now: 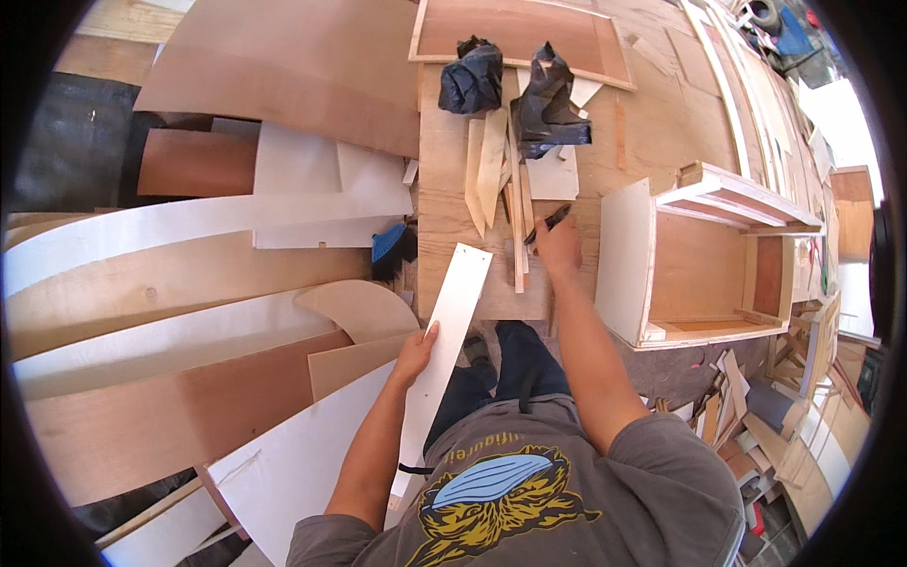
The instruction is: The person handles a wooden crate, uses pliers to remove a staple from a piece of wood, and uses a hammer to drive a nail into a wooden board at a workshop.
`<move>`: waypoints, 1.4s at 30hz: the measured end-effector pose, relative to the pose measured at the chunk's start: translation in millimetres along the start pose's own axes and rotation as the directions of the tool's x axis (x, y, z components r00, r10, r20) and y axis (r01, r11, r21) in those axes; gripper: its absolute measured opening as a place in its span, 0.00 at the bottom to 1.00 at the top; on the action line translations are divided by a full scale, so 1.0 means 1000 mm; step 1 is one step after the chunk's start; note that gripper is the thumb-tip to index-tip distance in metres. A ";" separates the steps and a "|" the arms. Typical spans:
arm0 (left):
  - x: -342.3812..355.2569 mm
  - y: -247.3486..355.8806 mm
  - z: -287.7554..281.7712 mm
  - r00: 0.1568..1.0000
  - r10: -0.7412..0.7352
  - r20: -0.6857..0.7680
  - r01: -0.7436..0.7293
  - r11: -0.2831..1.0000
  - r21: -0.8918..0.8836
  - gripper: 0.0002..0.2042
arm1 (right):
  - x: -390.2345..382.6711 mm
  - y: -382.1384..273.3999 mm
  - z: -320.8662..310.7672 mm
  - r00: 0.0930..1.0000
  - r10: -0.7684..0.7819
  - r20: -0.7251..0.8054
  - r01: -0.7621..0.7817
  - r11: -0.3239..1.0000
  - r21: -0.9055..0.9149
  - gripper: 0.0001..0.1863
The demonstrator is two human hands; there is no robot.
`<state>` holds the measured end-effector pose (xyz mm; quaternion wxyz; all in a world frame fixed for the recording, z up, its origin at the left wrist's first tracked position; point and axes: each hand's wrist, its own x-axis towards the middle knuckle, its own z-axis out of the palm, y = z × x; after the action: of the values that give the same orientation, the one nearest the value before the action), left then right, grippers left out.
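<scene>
Near the centre of the frame, the left hand (414, 355) is gripping a long white board (448, 326), fingers closing on its left edge and thumb lying on top. The board is slanting from the lower middle up to the front edge of the wooden desk (440, 194). Right of centre, the right hand (559, 248) is keeping its fingers closed around a dark tool (548, 225), its kind unclear, just beside some wooden strips (490, 170). Two crumpled black bags (470, 80) are lying at upper centre; an open wooden box (625, 265) is standing at right.
</scene>
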<state>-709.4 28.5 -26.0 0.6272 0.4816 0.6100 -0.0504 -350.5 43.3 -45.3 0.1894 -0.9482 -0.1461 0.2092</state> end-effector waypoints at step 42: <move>0.014 -0.072 0.002 0.979 0.163 -0.122 -0.126 0.956 0.263 0.40 | -0.131 0.050 0.034 0.773 -0.372 0.513 0.383 0.919 0.089 0.35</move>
<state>-750.8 -3.6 -77.2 0.5171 0.6038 0.6048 -0.0475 -470.1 -37.4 -50.3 0.1711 -0.8088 -0.3810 0.4140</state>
